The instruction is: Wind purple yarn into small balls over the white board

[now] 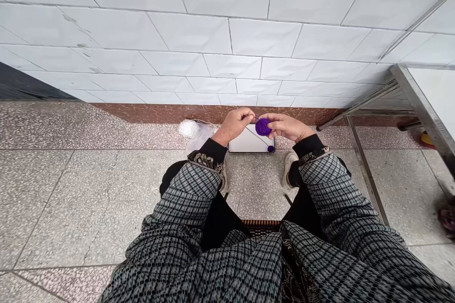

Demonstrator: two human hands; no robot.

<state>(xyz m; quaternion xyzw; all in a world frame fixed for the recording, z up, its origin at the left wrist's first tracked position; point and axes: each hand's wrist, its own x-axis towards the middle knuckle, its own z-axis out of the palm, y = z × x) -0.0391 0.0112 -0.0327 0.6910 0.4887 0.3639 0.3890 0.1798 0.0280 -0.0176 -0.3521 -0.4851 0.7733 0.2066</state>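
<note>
A purple ball of yarn (263, 127) is gripped in the fingers of my right hand (287, 127), held above a white box (245, 144) on the floor. To its left, my left hand (233, 124) pinches the purple yarn strand close to the ball. From there the strand slants down to the right, to a smaller purple ball (270, 148) at the box's front right corner. Beside the box on the left lies a ball of white yarn (188, 129) on a clear plastic bag (201, 139).
A white tiled wall (213, 35) rises in front. On the right stands a metal-framed table (419, 104) whose legs reach the speckled floor (88, 189). My shoes (289, 168) flank the box, and a woven seat (261, 227) shows below me.
</note>
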